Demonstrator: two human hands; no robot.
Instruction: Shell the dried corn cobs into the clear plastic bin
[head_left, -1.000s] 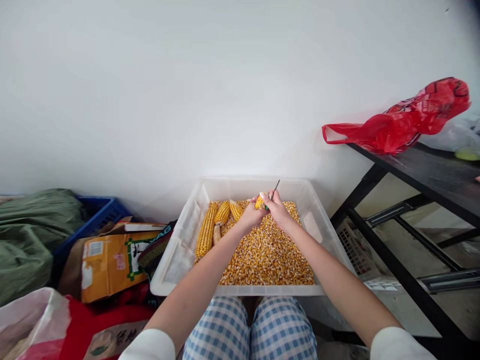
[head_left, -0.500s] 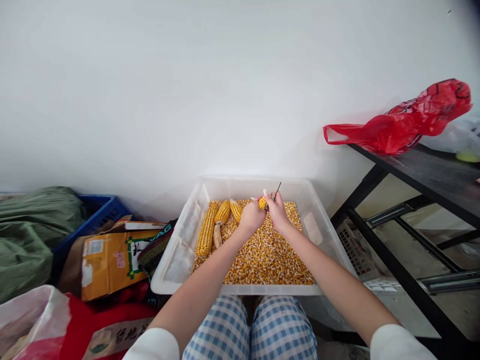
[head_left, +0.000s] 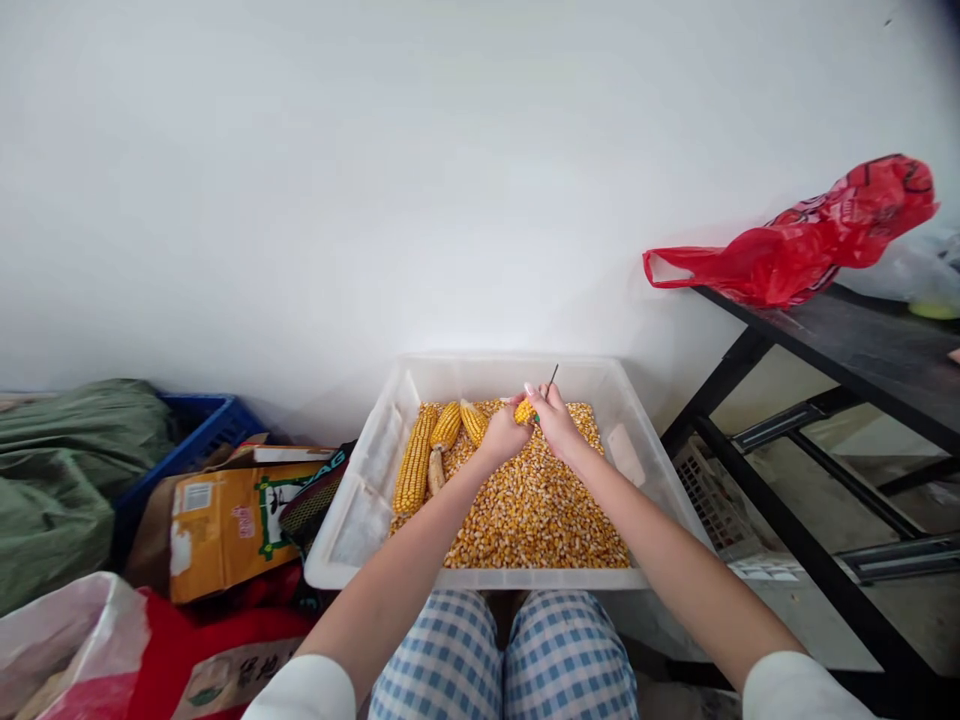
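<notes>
My left hand (head_left: 505, 434) is closed around an ear of corn (head_left: 525, 411), most of it hidden by the fingers. Against that ear, my right hand (head_left: 556, 420) grips a thin dark rod-like tool (head_left: 553, 376). Its tip points up and away, and a bit of green shows by the palm; its exact kind is unclear. Both hands are over a translucent white plastic tub (head_left: 510, 578) spread with loose corn kernels (head_left: 540, 520). Left of my hands lie a long ear of corn (head_left: 415, 462), two shorter ears (head_left: 446, 427) and a pale bare-looking cob (head_left: 436, 472).
A black metal-framed table (head_left: 862, 335) stands at the right, bearing a red plastic bag (head_left: 802, 245). On the left are a yellow cardboard box (head_left: 221, 530), a blue crate (head_left: 202, 425), green cloth (head_left: 82, 450) and a red-and-white sack (head_left: 172, 650). A white wall (head_left: 450, 180) rises behind the tub.
Both hands stay in nearly the same place on the ear. The right hand and its tool have shifted slightly left, and a green part now shows. The view has moved a little.
</notes>
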